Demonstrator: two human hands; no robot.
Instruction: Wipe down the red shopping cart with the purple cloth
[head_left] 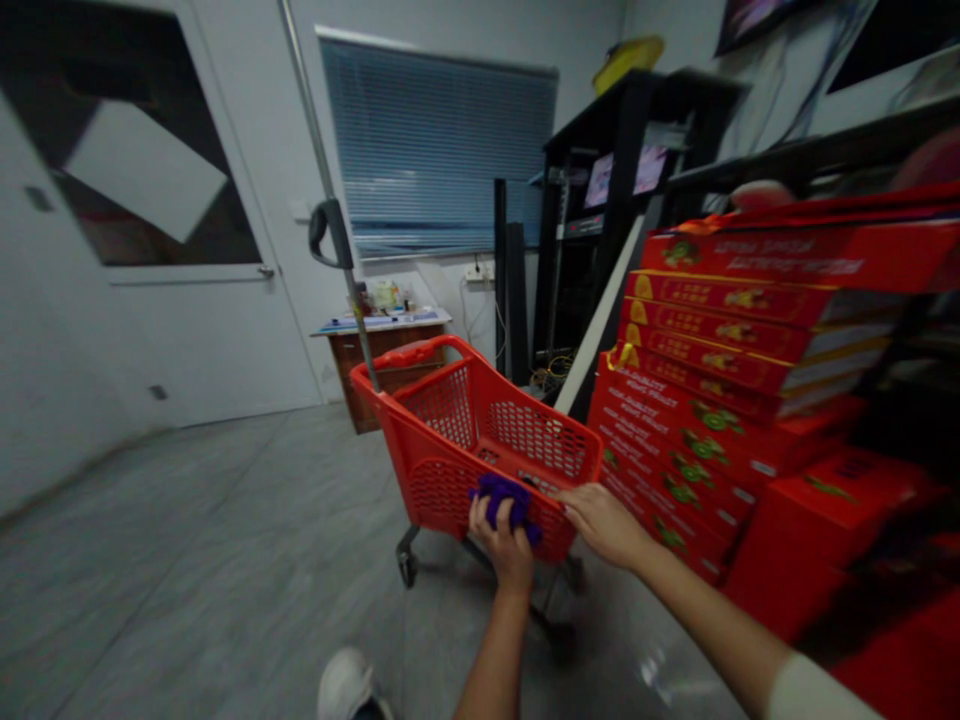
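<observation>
A red plastic shopping cart on grey wheeled legs stands before me. My left hand is closed round a bunched purple cloth, which lies against the outside of the cart's near side. On the cart's rim at the near right corner rests my right hand, its fingers curled over the edge. A metal pole with a dark grey handle rises from the cart's far left end.
Stacked red fruit boxes stand close on the right. Behind the cart are a small desk, a black rack and a leaning white board. A white door is at left. My shoe shows at the bottom.
</observation>
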